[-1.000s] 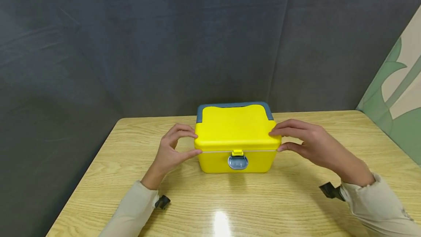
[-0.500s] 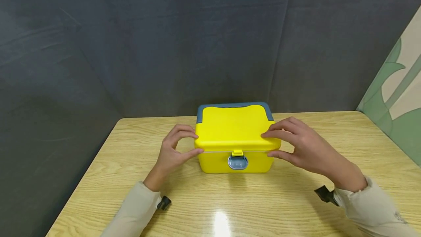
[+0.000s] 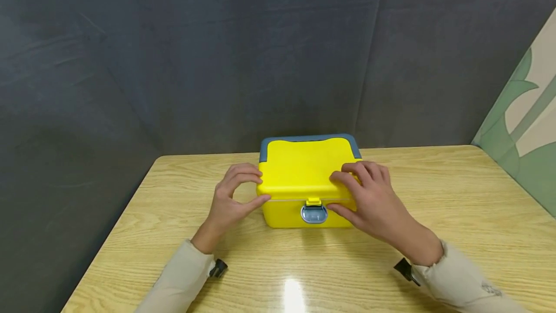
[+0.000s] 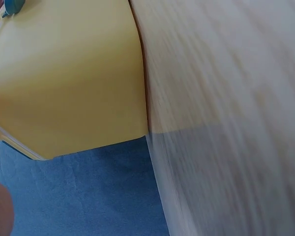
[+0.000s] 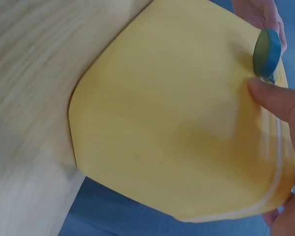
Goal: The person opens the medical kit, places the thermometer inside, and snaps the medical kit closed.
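A yellow storage box [image 3: 304,168] with a blue-grey handle [image 3: 264,149] folded back on its lid stands closed on the table. On its front hangs a blue-grey latch [image 3: 314,214]. My left hand [image 3: 232,199] holds the front left corner, thumb on the front face near the lid seam and fingers at the side. Over the front edge right of the middle, my right hand [image 3: 373,199] has its fingertips on the lid. Its thumb [image 5: 270,96] presses the front face right beside the latch, as the right wrist view shows.
The box is near the back edge of the wooden table [image 3: 260,274]. Behind it hangs a dark cloth [image 3: 239,62]. A wall panel with green leaf shapes [image 3: 525,120] borders the right side.
My right hand has slid left along the box's front edge, from the right corner to beside the latch. The left hand has barely moved, and the box stays in place.
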Demonstrator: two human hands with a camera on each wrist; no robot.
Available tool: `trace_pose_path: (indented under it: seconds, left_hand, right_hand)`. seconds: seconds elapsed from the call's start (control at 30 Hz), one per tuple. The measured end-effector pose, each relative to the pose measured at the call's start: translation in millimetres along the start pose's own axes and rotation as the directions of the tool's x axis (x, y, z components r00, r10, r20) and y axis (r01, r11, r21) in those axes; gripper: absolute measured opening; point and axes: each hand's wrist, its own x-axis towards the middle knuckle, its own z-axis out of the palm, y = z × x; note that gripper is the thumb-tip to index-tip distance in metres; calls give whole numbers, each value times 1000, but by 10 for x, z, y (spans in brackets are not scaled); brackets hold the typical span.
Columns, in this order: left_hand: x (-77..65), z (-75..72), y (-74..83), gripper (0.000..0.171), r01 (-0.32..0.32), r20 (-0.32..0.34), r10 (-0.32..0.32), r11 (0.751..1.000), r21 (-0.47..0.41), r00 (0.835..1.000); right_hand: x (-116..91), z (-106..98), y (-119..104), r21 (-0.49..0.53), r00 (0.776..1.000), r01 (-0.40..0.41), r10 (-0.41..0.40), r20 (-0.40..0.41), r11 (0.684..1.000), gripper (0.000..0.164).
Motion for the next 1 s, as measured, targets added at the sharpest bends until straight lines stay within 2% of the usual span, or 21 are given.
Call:
trace_pose_path:
  seconds: [0.23, 0.73, 0.87, 1.0]
  left_hand:
    - [5, 6, -10, 33, -25, -14, 25, 1000, -1, 1000]
    - [24, 5, -5, 34, 9, 10, -9, 1000, -20, 1000]
    - [30, 4, -3, 34, 7, 10, -7, 1000, -18, 1000]
    - [37, -1, -2, 34, 4, 10, -4, 1000, -8, 1000]
  right_hand:
    - [1, 38, -60, -35, 999, -49, 49, 12, 998, 68]
    - [-10, 38, -61, -60, 999, -48, 47, -6, 997, 70]
    - [-9, 42, -67, -43, 999, -31, 30, -16, 999, 69]
    - [-10, 57, -73, 11, 999, 35, -35, -38, 999, 63]
